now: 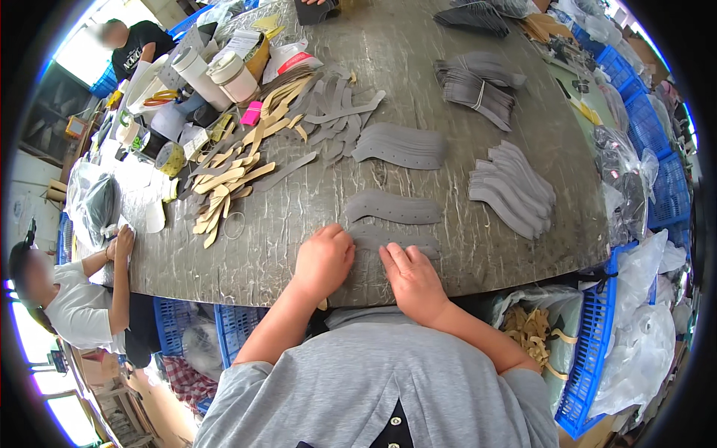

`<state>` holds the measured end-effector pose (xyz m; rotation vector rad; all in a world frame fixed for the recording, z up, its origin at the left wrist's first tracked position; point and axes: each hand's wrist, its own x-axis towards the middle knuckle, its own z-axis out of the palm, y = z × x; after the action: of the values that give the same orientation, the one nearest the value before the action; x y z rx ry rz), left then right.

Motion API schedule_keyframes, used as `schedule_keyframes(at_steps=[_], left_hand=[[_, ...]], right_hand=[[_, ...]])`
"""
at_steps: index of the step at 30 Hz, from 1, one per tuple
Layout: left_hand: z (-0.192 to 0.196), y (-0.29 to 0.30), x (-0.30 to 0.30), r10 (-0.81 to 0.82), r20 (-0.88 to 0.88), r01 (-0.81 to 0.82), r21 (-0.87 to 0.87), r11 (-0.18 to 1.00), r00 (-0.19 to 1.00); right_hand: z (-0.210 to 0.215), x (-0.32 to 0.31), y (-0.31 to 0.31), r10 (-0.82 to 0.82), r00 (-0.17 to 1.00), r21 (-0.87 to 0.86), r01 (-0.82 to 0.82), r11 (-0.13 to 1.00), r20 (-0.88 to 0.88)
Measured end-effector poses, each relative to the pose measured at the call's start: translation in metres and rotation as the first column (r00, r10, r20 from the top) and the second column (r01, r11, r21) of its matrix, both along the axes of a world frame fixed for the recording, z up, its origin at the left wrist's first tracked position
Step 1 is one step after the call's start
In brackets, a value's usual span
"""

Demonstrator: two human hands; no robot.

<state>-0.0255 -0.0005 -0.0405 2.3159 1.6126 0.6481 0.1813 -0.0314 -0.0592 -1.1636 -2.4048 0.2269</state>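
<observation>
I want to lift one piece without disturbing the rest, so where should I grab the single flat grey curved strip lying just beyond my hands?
Take the flat grey curved strip by its right end, coming from the right. It lies flat and alone, and that end looks clear of the other strip under the hands, so a fingertip pinch there should peel it up.

L hand (323,260) knuckles up, fingers curled; R hand (412,281) flat, fingers fwd; forearms converge from lower edge.
</observation>
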Motion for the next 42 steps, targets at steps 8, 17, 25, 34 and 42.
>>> schedule_keyframes(at_steps=[8,17,25,34,42], left_hand=[[0.008,-0.001,-0.001,0.121,0.121,-0.085,-0.264,0.961,0.985],[0.009,0.012,-0.006,0.203,0.096,-0.135,-0.471,0.872,0.975],[0.000,0.016,-0.011,0.131,0.117,-0.078,-0.376,0.923,0.984],[0.025,0.005,0.000,0.255,0.479,0.073,-0.566,0.821,0.840],[0.020,0.005,-0.003,0.182,0.580,0.061,-0.374,0.925,0.794]], right_hand=[[0.004,-0.002,0.008,0.016,0.999,-0.082,-0.014,0.997,0.028],[0.015,-0.007,0.011,0.041,0.988,-0.198,-0.011,0.980,0.147],[0.012,-0.009,0.010,-0.022,0.997,-0.146,0.033,0.989,0.074],[0.033,0.010,0.030,-0.190,0.958,-0.064,0.180,0.982,-0.215],[0.031,0.124,0.067,-0.667,0.745,0.290,0.644,0.708,-0.026]])
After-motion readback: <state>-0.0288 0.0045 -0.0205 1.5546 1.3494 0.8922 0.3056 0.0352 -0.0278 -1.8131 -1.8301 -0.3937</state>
